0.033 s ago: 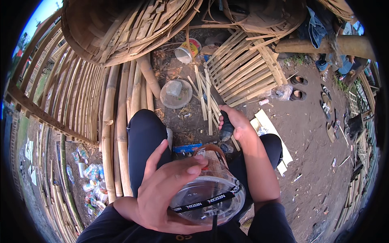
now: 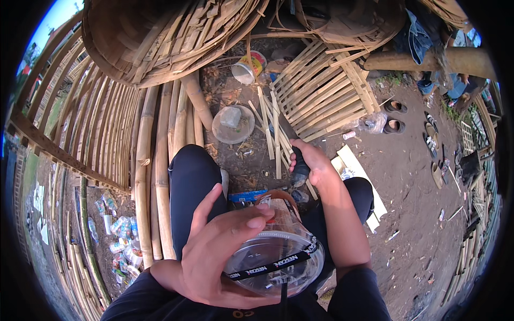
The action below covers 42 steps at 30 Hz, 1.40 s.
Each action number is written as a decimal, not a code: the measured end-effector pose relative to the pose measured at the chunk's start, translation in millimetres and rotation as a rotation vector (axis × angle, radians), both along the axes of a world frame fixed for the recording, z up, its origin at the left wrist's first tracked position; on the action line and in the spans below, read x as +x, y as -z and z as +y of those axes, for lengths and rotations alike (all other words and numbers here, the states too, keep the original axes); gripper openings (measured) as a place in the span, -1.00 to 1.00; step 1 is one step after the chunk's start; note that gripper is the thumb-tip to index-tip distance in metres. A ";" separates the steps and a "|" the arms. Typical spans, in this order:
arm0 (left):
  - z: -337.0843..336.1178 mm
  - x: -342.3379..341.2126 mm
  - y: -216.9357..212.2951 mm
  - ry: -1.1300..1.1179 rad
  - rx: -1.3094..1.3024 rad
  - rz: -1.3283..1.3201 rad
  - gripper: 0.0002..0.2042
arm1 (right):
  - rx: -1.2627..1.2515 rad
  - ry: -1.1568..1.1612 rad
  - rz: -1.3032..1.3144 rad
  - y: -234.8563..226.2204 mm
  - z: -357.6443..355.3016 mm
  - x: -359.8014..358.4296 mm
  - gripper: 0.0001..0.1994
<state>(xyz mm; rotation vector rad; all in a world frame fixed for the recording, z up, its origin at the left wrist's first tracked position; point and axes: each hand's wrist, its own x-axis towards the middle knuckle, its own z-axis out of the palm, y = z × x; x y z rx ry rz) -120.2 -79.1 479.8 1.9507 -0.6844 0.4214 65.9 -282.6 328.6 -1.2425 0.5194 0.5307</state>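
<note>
My left hand (image 2: 219, 251) is wrapped round a clear plastic cup (image 2: 316, 257) close to my chest. The cup is tilted and has a clear lid with a black strip across it; a black straw (image 2: 284, 291) points toward me. Some brown drink (image 2: 286, 198) shows at the cup's far end. Farther forward, my right hand (image 2: 313, 163) is closed on the black-wrapped handle of a large knife (image 2: 301, 168). Its dark blade reaches away from me, beside thin bamboo strips (image 2: 276, 128) on the ground, and part of it is hard to make out against the soil.
A slatted bamboo panel (image 2: 321, 93) lies ahead, near a round disc with a stone block (image 2: 230, 116) and a tipped bucket (image 2: 244, 72). Bamboo poles (image 2: 160, 187) run along my left. Plastic litter (image 2: 126, 230) lies beyond them; sandals (image 2: 395, 126) are at right.
</note>
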 end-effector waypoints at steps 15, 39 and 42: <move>0.2 -0.7 3.4 -0.057 -0.031 -0.039 -0.14 | 0.032 -0.023 0.016 -1.0 0.6 -3.3 -0.83; 68.0 32.0 30.9 -0.466 -0.366 0.032 -0.07 | 0.005 -0.060 0.036 3.7 3.4 -0.2 -0.82; 119.0 55.1 61.6 -0.839 -0.128 -0.041 -0.11 | 0.005 -0.073 0.015 -7.1 3.5 -6.2 -0.83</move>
